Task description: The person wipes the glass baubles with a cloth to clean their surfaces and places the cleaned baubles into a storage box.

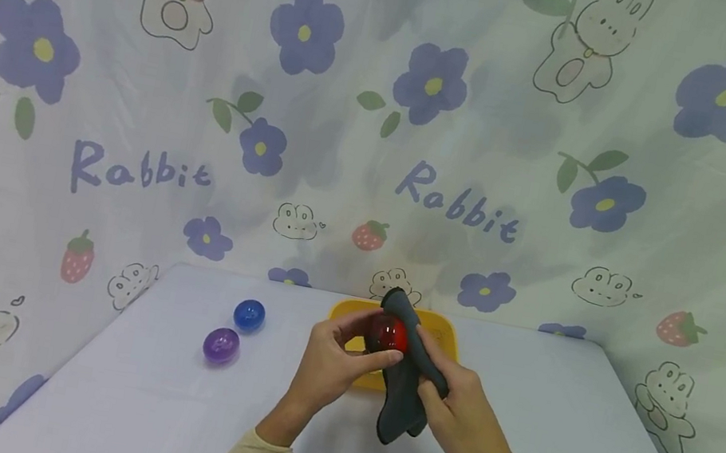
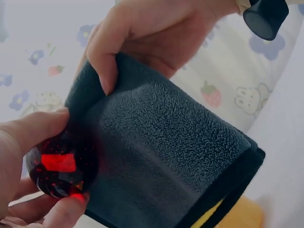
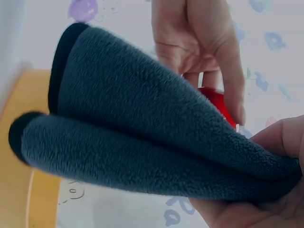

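Observation:
My left hand (image 1: 337, 357) holds a shiny, see-through red ball (image 1: 392, 335) between thumb and fingers. In the left wrist view the red ball (image 2: 61, 164) sits right against a dark grey cloth (image 2: 152, 137) with black edging. My right hand (image 1: 463, 413) grips that folded cloth (image 1: 404, 392), thumb on one face and fingers behind. The right wrist view shows the cloth (image 3: 133, 90) hanging in two thick folds, hiding most of the red ball (image 3: 217, 102). Both hands are raised in front of a yellow tray (image 1: 447, 329).
A blue ball (image 1: 249, 315) and a purple ball (image 1: 221, 346) lie on the white table (image 1: 125, 379), left of the tray. A cloth backdrop (image 1: 347, 151) printed with rabbits and flowers rises behind the table and along its sides.

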Demonstrator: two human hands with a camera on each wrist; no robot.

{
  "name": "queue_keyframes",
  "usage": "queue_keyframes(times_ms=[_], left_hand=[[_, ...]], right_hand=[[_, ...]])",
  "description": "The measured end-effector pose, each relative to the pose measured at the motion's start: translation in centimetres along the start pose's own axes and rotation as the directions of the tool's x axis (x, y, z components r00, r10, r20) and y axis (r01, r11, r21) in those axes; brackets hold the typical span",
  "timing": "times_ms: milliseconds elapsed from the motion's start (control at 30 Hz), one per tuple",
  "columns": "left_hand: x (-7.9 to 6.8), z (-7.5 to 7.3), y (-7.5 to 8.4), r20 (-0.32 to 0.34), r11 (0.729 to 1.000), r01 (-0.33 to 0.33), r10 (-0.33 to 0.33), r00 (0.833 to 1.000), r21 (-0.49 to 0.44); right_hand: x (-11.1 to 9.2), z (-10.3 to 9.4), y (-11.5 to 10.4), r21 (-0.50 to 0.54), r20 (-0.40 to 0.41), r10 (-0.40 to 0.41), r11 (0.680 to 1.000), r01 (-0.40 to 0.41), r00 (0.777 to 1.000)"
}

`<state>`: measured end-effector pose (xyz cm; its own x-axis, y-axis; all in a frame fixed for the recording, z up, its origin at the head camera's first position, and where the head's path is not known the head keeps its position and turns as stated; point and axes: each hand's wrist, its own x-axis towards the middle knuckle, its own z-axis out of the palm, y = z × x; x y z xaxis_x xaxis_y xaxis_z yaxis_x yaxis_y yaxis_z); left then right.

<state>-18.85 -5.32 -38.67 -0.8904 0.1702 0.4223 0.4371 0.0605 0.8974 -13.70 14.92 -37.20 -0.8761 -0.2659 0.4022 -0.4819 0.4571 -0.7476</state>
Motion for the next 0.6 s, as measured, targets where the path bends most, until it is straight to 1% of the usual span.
queue_keyframes(times_ms=[133,267,400,500,600], left_hand=[[0.00,0.09,-0.17,0.019,1.000,0.021,-0.021,1.000,-0.002],[-0.05,0.20,-0.27,0.028,0.999,0.038,-0.038,0.999,0.019],[-0.01,0.27,-0.30,0.042,0.999,0.030,-0.031,0.999,0.036],[0.04,0.31,-0.37,0.062,0.999,0.015,-0.018,0.998,0.052],[0.03,0.33,-0.42,0.077,0.998,0.014,-0.019,0.997,0.069]], right_hand=[[-0.18,-0.01,-0.46,-0.015,-0.011,-0.006,1.000,0.006,1.000],[-0.34,0.01,-0.79,-0.055,-0.027,-0.025,0.998,0.023,0.999],[-0.37,0.10,-0.77,-0.095,-0.041,-0.083,0.992,0.079,0.996],[-0.29,0.18,-0.54,-0.111,-0.043,-0.139,0.985,0.134,0.989],[-0.22,0.24,-0.33,-0.122,-0.041,-0.175,0.978,0.169,0.984]])
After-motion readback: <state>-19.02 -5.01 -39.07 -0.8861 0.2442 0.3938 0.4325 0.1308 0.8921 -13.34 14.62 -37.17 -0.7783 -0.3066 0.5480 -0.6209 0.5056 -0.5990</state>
